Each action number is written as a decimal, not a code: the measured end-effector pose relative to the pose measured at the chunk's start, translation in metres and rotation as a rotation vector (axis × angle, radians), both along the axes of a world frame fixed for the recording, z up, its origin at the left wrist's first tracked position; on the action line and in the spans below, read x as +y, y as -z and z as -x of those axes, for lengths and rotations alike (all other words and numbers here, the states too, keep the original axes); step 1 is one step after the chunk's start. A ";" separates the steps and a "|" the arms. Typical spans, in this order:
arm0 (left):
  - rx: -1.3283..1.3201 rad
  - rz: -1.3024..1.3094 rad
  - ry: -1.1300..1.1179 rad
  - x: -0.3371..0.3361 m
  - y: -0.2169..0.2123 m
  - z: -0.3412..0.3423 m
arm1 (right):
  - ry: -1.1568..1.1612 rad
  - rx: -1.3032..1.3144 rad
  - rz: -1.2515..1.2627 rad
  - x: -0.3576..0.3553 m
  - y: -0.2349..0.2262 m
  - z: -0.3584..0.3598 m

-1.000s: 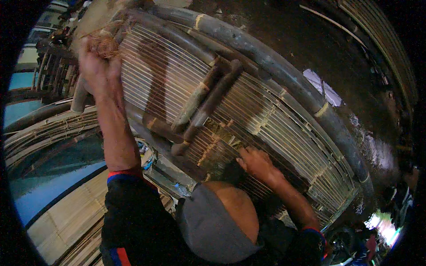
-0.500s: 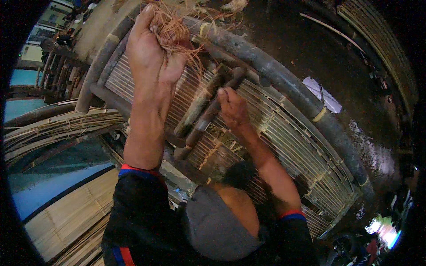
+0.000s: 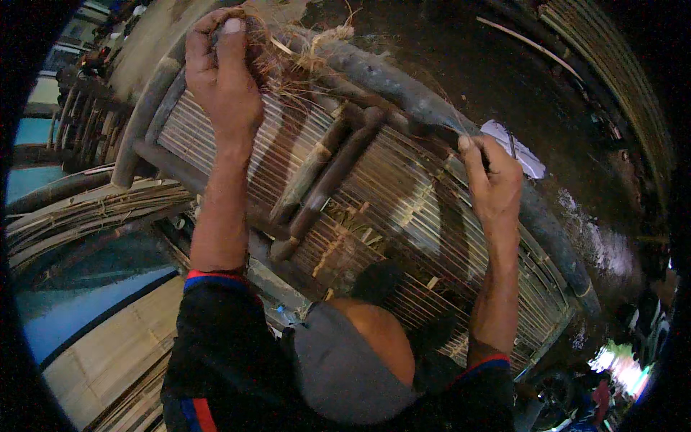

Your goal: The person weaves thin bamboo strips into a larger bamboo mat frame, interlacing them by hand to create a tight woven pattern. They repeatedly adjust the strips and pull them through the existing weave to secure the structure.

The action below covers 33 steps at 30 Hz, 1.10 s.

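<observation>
My left hand (image 3: 227, 79) is raised at the upper left, its fingers closed on a tangled bunch of reddish-brown fibres (image 3: 277, 54). Loose ends stick out of the bunch around the hand. Well to the right, my right hand (image 3: 495, 176) pinches what looks like a thin strand between thumb and forefinger, with a faint blurred line leaving the fingertips up and to the left. Beneath both hands lies a slatted bamboo panel (image 3: 345, 191) within a frame of thick round poles (image 3: 403, 79). Two short poles (image 3: 324, 176) lie side by side across its slats.
Bundled long bamboo strips (image 3: 101, 212) and flat pale panels (image 3: 119, 320) lie at the left. Beyond the frame, a white sheet-like piece (image 3: 529, 155) rests on the dark floor. More slatted bamboo (image 3: 612, 65) stands at the upper right. A wheel (image 3: 554, 389) shows at the lower right.
My right hand has swung from the short poles out to the right, past the frame's far pole. My left hand has shifted slightly left and turned, still gripping the fibres.
</observation>
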<state>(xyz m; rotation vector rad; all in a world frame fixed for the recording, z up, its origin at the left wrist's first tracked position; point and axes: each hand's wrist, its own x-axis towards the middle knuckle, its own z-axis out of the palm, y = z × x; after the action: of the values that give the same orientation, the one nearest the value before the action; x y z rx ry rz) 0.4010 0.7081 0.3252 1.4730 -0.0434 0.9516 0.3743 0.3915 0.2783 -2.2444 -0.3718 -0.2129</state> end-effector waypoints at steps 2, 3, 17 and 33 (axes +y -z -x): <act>0.081 -0.506 -0.108 0.009 0.003 0.012 | 0.011 0.028 0.013 -0.003 0.006 0.002; 0.089 -0.720 -0.092 0.014 0.005 0.016 | 0.017 0.042 0.017 -0.005 0.007 0.002; 0.353 -1.306 0.045 0.104 0.071 0.013 | -0.225 0.130 0.079 -0.011 -0.010 -0.003; 0.573 -1.297 0.202 0.051 0.168 -0.032 | -0.090 0.005 0.360 -0.004 0.084 0.028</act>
<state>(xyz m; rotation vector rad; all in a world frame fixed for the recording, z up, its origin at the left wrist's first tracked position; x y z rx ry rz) 0.4332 0.7588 0.1573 2.8130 -0.4449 0.2156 0.3466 0.3879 0.1941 -2.5725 -0.5433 -0.0975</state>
